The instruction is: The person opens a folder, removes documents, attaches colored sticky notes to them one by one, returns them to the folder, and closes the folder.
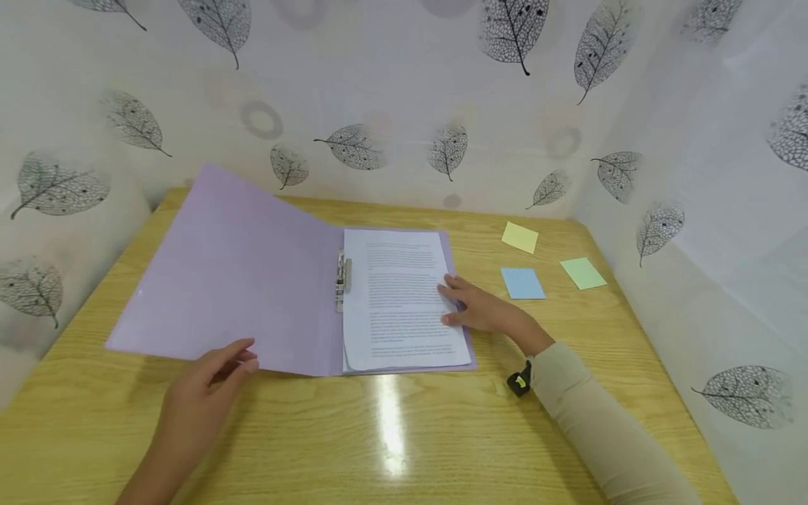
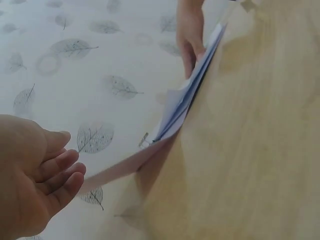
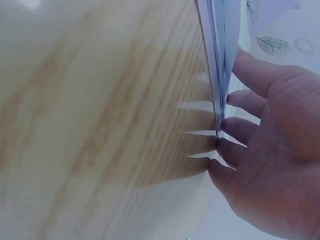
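Observation:
A lilac file folder (image 1: pixel 233 280) lies opened out on the table, its front cover tilted up at the left. Printed sheets (image 1: pixel 404 301) are stacked on its right half, beside a metal clip (image 1: pixel 341 280) at the spine. The left hand (image 1: pixel 205 393) hovers by the cover's lower edge, fingers loosely bent; in the left wrist view the left hand (image 2: pixel 37 175) holds nothing. At the right edge of the sheets, the right hand (image 1: pixel 482 308) rests with fingers spread. The right wrist view has the right hand (image 3: pixel 280 140) touching the stack's edge with its fingertips.
Sticky notes lie on the wooden table (image 1: pixel 303 435) to the right: yellow (image 1: pixel 520 238), blue (image 1: pixel 522 283) and green (image 1: pixel 583 273). A leaf-patterned white sheet (image 1: pixel 391 91) hangs behind and along the sides.

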`<state>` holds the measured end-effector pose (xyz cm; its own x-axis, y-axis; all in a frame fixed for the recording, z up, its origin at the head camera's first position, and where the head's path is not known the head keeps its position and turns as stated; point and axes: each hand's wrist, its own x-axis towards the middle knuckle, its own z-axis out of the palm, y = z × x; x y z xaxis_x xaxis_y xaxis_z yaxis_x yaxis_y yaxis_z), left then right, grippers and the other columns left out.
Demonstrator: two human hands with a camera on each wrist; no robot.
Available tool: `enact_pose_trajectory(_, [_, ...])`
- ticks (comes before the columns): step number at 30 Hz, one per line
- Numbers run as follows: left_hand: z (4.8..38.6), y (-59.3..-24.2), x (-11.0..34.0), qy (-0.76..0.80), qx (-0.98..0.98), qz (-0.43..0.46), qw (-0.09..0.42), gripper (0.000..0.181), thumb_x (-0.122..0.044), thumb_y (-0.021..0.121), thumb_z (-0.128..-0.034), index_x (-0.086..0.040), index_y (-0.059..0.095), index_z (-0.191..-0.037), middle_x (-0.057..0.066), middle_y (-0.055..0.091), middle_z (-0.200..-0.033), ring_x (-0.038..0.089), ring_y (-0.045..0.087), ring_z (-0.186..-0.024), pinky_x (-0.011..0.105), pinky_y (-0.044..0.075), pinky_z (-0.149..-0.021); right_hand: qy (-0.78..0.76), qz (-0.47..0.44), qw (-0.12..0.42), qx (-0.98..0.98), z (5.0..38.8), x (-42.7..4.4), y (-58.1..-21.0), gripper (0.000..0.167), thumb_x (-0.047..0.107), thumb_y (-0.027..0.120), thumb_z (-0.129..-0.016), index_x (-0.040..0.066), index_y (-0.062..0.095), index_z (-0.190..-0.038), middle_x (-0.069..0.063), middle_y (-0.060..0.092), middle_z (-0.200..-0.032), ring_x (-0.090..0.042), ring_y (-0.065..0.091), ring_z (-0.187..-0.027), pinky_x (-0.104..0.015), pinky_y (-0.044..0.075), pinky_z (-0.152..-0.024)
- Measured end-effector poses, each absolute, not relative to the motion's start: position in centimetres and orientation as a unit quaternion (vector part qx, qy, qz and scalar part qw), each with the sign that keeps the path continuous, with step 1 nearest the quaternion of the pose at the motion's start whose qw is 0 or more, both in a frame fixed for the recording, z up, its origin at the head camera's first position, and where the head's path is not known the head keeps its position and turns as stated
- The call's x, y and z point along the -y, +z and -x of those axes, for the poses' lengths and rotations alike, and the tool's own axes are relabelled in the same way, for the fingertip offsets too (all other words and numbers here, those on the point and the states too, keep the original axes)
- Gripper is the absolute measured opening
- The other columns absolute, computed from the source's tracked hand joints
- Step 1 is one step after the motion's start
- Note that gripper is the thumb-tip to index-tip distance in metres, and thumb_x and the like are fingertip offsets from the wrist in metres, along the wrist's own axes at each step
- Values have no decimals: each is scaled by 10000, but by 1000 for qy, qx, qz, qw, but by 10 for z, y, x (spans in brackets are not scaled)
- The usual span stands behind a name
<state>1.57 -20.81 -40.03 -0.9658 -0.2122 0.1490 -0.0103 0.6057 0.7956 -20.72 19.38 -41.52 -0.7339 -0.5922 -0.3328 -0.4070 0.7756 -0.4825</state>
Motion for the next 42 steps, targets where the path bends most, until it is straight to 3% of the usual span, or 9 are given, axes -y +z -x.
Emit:
enact_pose_trajectory(6, [-30,-408,211,-446,880,-110,122,404,-274,674,-986,-171,630,-1374,-269,658,-1042,-153,565,-913,10,440,-779,-200,272,244,-909,208,-196,-415,791,347,654,-984,47,235,-1585,-167,54,-1688,-388,-4,-1556,-563,110,-1249])
enact_pose_trajectory(12, [-31,-413,213,-488,858,-125,103,447,-288,644,-1003,-190,572,-1433,-141,734,-998,-69,656,-864,56,495,-769,-202,274,245,-908,210,-196,-417,795,361,655,-983,57,238,-1587,-157,56,-1689,-384,-8,-1557,-563,108,-1250])
enact_pose_trajectory(15, [-25,-415,212,-487,858,-127,98,471,-322,635,-1006,-217,549,-1457,-92,735,-1017,-79,636,-870,80,505,-751,-204,273,242,-908,210,-197,-416,796,357,660,-980,56,242,-1587,-160,62,-1689,-384,-6,-1558,-564,106,-1250])
enact_pose_trajectory(18, [-16,-416,211,-473,867,-129,85,500,-392,619,-1004,-252,527,-1475,35,737,-1041,-47,617,-854,130,513,-703,-205,272,239,-909,209,-197,-415,795,355,661,-980,53,248,-1588,-168,73,-1687,-389,8,-1557,-566,106,-1248])
enact_pose_trajectory(23, [-8,-417,205,-462,872,-133,90,505,-420,621,-998,-262,532,-1469,103,739,-1005,17,610,-794,184,494,-627,-196,268,245,-911,210,-194,-416,794,363,654,-982,57,249,-1593,-165,85,-1688,-385,35,-1558,-554,119,-1251])
enact_pose_trajectory(28, [-4,-419,198,-466,865,-138,126,479,-358,648,-995,-208,565,-1442,108,716,-883,17,565,-700,193,470,-553,-180,272,239,-915,210,-190,-411,750,286,656,-971,6,300,-1569,-218,142,-1668,-418,105,-1544,-555,145,-1247])
enact_pose_trajectory(32, [-2,-421,194,-462,861,-145,156,438,-274,687,-977,-177,607,-1398,58,649,-727,23,506,-605,194,427,-475,-170,265,198,-928,210,-187,-413,737,331,675,-964,17,356,-1549,-237,220,-1643,-424,201,-1523,-559,223,-1228])
enact_pose_trajectory(36, [-1,-422,191,-467,854,-156,169,420,-205,705,-964,-176,626,-1375,-2,546,-615,36,434,-527,201,377,-426,-188,252,176,-933,206,-181,-415,816,410,715,-931,63,341,-1567,-227,164,-1659,-428,181,-1525,-585,237,-1215])
enact_pose_trajectory(42, [1,-418,190,-480,843,-182,161,456,-202,679,-978,-211,586,-1424,-21,480,-586,49,394,-505,216,358,-421,-180,263,210,-924,199,-175,-420,887,510,670,-938,105,251,-1606,-187,66,-1687,-407,111,-1547,-563,199,-1234])
